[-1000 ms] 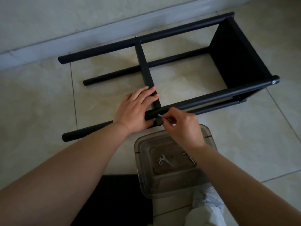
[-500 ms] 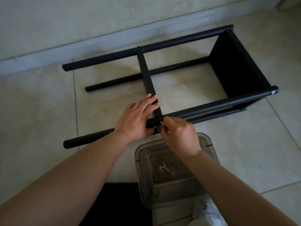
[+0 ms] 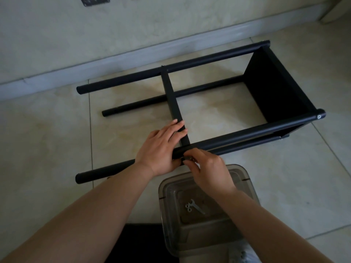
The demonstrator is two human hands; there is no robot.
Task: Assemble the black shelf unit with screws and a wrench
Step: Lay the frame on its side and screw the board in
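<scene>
**Both hands at the joint of the black shelf frame**

The left hand (image 3: 161, 149) lies flat over the corner where the flat crossbar (image 3: 173, 103) meets the near round post (image 3: 237, 136). Its fingers are straight and spread along the crossbar, the palm pressing down on the post: an open grip that steadies and clasps nothing. Just beside it, the right hand (image 3: 208, 170) works right at the post's near side. Its fingertips (image 3: 187, 163) are bunched tight in a pinch around a small metal piece (image 3: 188, 159), which looks like a screw, though it is too small and shadowed to tell for sure.

The shelf frame (image 3: 281, 95) lies on its side on the floor (image 3: 47, 139), its long posts running left to right. They are round matte black tubes with blunt ends. A flat black panel closes off the right end.

Below the hands sits a clear, smoky plastic box (image 3: 248, 186) with rounded corners. A thin silver wrench (image 3: 196, 206) lies flat on its bottom, and little metal rings (image 3: 188, 207) touch its forked end. The floor is glossy pale tile with thin grout lines, and a grey skirting board (image 3: 114, 61) runs along the wall behind the frame.
</scene>
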